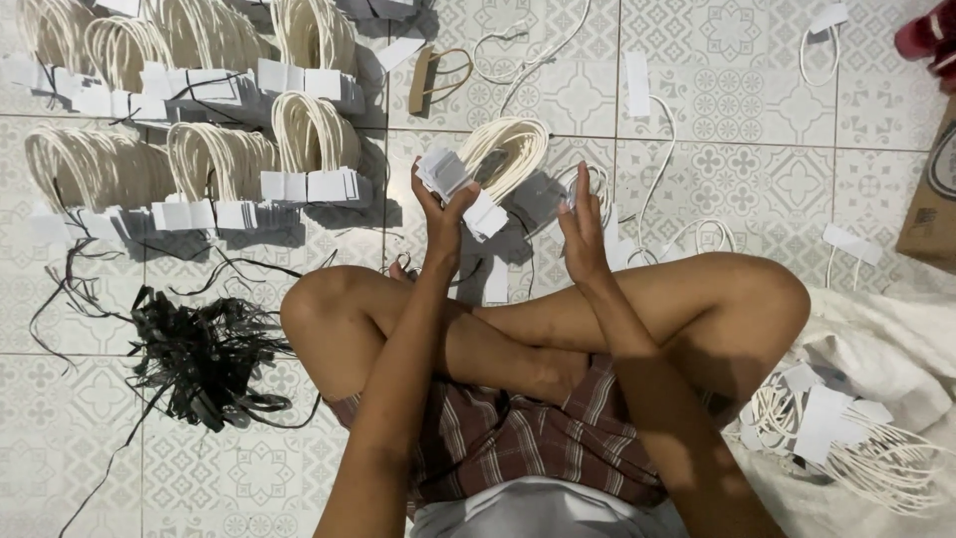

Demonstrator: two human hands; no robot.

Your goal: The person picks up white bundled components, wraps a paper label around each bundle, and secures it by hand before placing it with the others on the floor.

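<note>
I sit cross-legged on a patterned tile floor. My left hand [441, 214] is raised and grips a bundle of white cord handles with white paper tabs [498, 159], held by one stack of tabs while the cord loops arch up and to the right. My right hand [583, 231] is beside it, fingers straight and together, touching a thinner loop of white cord with a tab [588, 184] that lies just behind it. Both forearms reach forward over my knees.
Several finished bundles of cord handles [214, 164] lie in rows at the upper left. A tangle of black strips [204, 354] sits at the left. Loose handles [846, 438] rest on white cloth at the right. Single tabs and cords are scattered ahead; a cardboard box [931, 204] stands at the right edge.
</note>
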